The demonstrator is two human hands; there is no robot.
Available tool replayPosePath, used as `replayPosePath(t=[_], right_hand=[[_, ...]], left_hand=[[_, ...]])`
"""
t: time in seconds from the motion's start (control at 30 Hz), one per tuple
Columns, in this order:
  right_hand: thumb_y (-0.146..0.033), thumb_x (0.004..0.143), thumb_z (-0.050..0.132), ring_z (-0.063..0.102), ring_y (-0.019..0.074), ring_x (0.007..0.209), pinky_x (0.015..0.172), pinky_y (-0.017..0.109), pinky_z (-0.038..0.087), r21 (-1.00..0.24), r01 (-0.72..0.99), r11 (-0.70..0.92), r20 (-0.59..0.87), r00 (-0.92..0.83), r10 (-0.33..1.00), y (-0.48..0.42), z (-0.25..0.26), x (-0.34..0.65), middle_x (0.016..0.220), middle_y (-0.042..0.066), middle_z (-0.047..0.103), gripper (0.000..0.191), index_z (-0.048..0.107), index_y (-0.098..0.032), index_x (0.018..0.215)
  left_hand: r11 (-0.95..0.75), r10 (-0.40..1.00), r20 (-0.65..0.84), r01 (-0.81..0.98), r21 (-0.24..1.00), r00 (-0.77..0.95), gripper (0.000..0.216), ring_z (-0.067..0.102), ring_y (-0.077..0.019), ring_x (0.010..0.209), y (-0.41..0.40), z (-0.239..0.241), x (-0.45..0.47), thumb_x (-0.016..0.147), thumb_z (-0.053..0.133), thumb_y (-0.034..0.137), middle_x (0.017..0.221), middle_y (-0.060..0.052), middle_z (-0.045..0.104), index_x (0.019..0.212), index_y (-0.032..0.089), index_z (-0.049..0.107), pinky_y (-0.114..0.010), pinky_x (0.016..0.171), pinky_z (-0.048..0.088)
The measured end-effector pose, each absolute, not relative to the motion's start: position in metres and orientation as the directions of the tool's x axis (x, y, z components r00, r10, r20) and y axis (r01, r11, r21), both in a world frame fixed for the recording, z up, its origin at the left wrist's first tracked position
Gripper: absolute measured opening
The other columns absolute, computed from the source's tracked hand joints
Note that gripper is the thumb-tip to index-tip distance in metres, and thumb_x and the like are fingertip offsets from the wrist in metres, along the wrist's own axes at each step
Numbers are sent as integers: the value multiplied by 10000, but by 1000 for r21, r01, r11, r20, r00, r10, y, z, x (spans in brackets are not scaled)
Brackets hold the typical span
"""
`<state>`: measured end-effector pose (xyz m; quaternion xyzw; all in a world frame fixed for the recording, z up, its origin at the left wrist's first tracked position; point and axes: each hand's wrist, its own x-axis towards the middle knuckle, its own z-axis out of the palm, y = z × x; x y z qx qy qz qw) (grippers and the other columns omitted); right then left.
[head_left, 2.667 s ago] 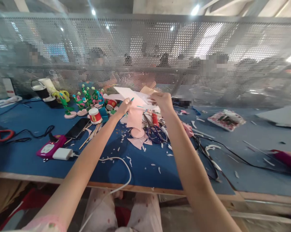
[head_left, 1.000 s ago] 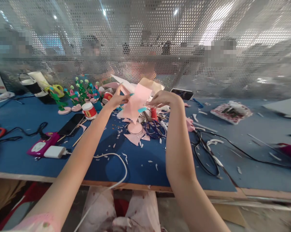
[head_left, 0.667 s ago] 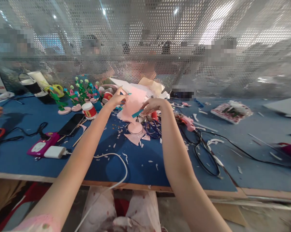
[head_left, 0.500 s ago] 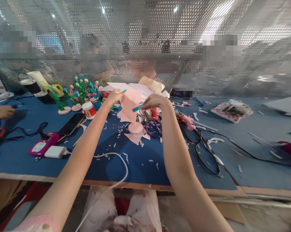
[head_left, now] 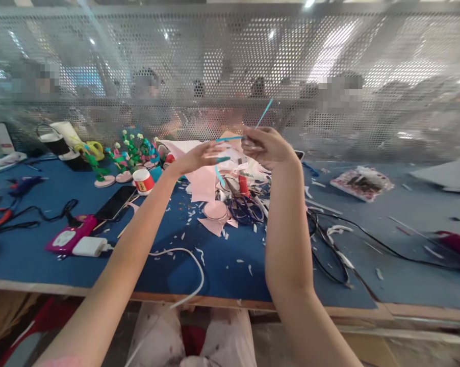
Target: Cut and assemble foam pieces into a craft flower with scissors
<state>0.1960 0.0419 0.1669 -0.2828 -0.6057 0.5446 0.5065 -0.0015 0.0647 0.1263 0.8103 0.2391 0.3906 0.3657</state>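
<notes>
My right hand [head_left: 266, 147] is raised over the clutter, its thumb and fingers pinched on a thin blue strip [head_left: 264, 112] whose end sticks up above the hand. Another stretch of blue strip runs left from these fingers to my left hand [head_left: 202, 155], and a piece hangs below the left fingertips. Those left fingers are slightly blurred but look closed around the strip. Beneath the hands lie a pink sheet [head_left: 202, 184], a round pink piece [head_left: 215, 210] and scissors with blue handles [head_left: 245, 210].
To the left stand green craft flowers on pink bases [head_left: 105, 181], a red-and-white paper cup [head_left: 143, 182] and yellow-handled scissors [head_left: 95, 151]. A phone [head_left: 117, 203], a purple power strip [head_left: 71, 235] and a white charger [head_left: 88, 246] lie nearer. Black cables [head_left: 337, 272] and a patterned packet [head_left: 362, 183] are right.
My right hand has risen with the blue strip, which now stretches toward my left hand. The left hand has let go of the pink sheet and shifted right. The neighbour's hand has left view.
</notes>
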Motion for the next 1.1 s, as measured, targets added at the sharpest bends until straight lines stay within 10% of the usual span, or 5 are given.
replayPosePath(t=[0.27,0.4,0.73,0.93,1.1], right_hand=[[-129,826,474,363,32,306,309,149,277,-976,141,167,166,-19,986,60,154,199,379,-31,454,272,483,-148,554],[-118,794,524,340,28,288,296,139,233,-995,-54,87,91,-83,992,62,124,186,349,-63,431,210,487,-157,591],[-462,736,584,519,62,452,378,168,397,-903,-429,-27,14,-92,996,43,45,191,593,-13,611,310,531,-167,656],[-309,816,526,573,64,561,532,176,490,-755,-636,-163,-82,-156,984,38,36,190,679,-13,639,179,552,-178,697],[-154,738,613,390,15,381,360,117,338,-781,-607,-147,-35,-192,981,31,30,182,515,-54,520,161,502,-172,623]], left_hand=[[-521,773,474,-5,854,421,599,606,-104,526,43,119,15,660,689,272,721,-16,614,1190,155,436,-248,559,514],[-579,775,543,18,815,322,530,514,-33,383,22,99,14,673,677,304,740,25,592,1142,240,440,-169,413,442],[-406,873,368,58,912,320,368,662,-205,751,-8,21,1,749,556,440,868,-79,662,949,131,576,-321,704,519],[-338,921,375,-260,905,109,423,650,-204,839,-11,10,0,757,532,471,1199,-94,541,1073,190,526,-308,690,536],[-301,931,344,-280,912,119,449,639,-229,882,-10,7,-1,748,541,483,1189,-94,552,1096,199,535,-310,667,547]])
